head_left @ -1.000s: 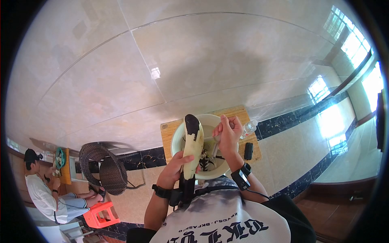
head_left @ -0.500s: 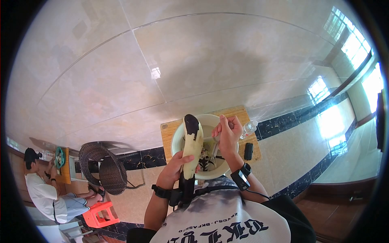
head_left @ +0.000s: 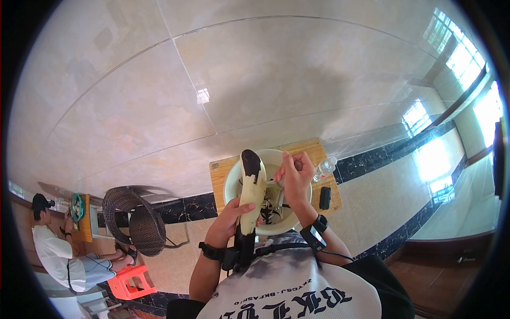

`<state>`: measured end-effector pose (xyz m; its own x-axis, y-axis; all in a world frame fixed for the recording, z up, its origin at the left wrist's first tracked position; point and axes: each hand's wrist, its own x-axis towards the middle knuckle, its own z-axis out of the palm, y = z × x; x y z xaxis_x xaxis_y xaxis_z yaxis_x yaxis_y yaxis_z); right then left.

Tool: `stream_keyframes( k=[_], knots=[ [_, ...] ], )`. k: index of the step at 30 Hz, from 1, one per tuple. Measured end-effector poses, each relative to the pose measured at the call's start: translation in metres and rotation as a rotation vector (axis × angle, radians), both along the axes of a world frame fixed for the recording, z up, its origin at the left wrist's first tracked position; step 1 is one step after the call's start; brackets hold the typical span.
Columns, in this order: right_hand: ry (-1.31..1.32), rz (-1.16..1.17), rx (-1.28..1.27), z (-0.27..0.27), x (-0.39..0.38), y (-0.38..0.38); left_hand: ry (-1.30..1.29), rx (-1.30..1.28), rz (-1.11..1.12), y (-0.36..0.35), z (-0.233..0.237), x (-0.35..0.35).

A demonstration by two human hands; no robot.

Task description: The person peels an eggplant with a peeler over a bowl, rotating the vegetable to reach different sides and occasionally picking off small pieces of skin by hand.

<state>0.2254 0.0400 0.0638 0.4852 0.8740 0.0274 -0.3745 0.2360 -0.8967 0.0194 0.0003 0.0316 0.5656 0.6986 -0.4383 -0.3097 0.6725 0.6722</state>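
A long, partly peeled eggplant (head_left: pixel 252 199), pale in the middle with dark skin at both ends, stands out over a white basin (head_left: pixel 232 183). My left hand (head_left: pixel 234 212) is wrapped round its lower part. To the right of it, my right hand (head_left: pixel 297 175) is closed over the basin's right side, around a peeler (head_left: pixel 276 186) that shows only in part. Dark strips of peel (head_left: pixel 270 212) lie in the bottom of the basin.
The basin rests on a wooden table (head_left: pixel 223 167) with a clear bottle (head_left: pixel 325 168) and a black case (head_left: pixel 325 198) at its right. Far left, a person (head_left: pixel 56 255) sits by a red stool (head_left: pixel 132 282) and a green basket (head_left: pixel 78 207). A wicker chair (head_left: pixel 146 228) stands between.
My right hand has shifted slightly left, towards the eggplant. My left hand and the eggplant hold nearly the same place.
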Motion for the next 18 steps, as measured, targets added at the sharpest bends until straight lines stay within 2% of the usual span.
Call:
stream_keyframes(
  k=[18],
  knots=[
    [-0.058,-0.006,0.037,-0.0028,-0.0012,-0.0031,0.038,-0.010,-0.011,-0.0028,0.0005,-0.0007]
  ],
)
